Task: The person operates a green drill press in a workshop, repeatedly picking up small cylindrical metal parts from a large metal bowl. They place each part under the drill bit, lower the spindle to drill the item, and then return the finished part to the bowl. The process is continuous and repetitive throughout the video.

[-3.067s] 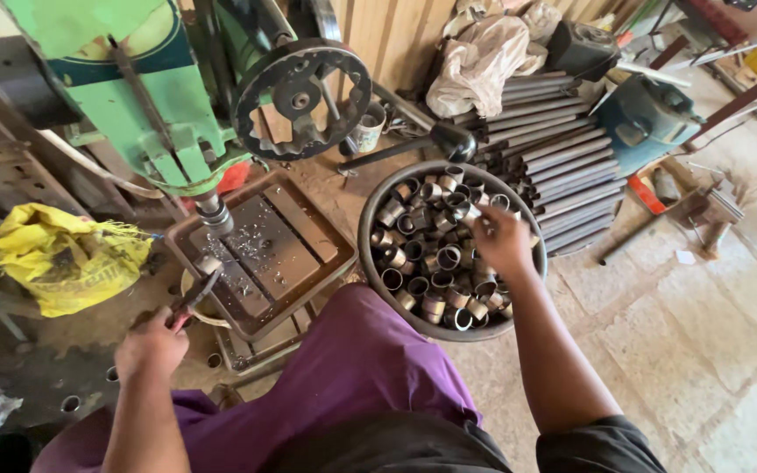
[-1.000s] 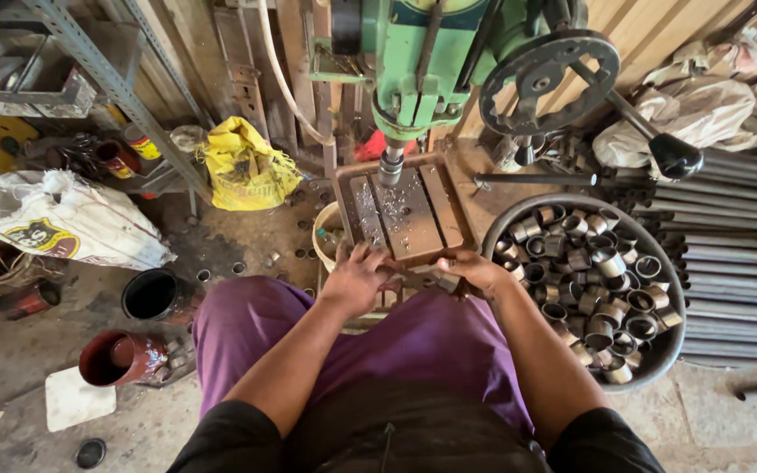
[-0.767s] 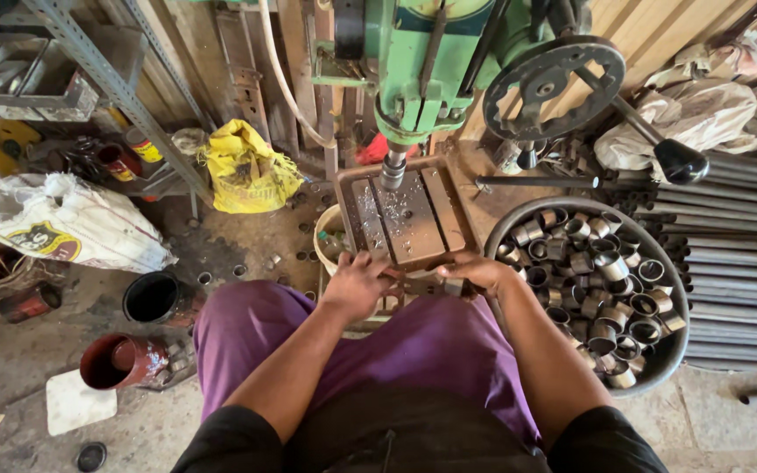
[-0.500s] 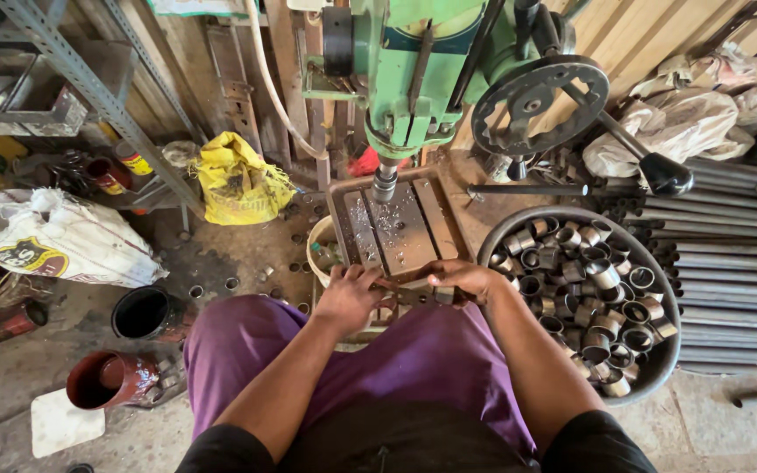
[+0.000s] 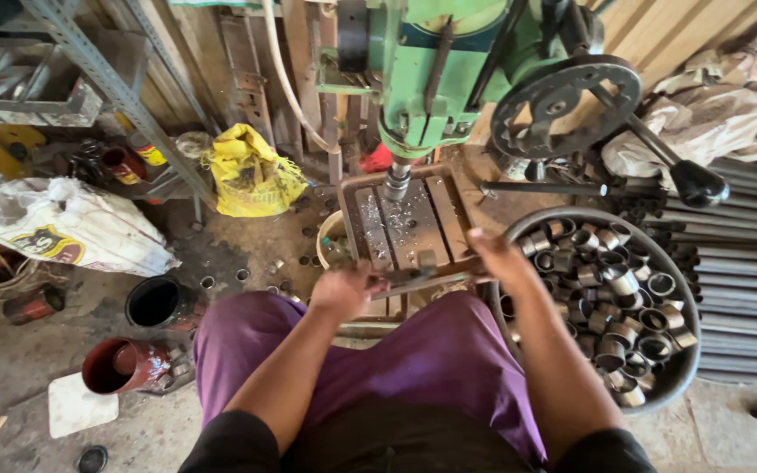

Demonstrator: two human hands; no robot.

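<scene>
While both hands grip it, the flat metal tool (image 5: 418,278) looks grey, scuffed.

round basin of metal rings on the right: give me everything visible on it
The basin is a round, dark metal pan with a rolled rim, sitting low beside the person's right knee. It is heaped with short cut tube rings, grey steel, open ends facing all ways. The right hand hovers at its left rim; long steel pipes lie just beyond it.

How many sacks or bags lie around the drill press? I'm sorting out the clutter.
3: a white sack on the left, a yellow bag left of the green drill press, and a pale bag at upper right. Others may be hidden.
</scene>
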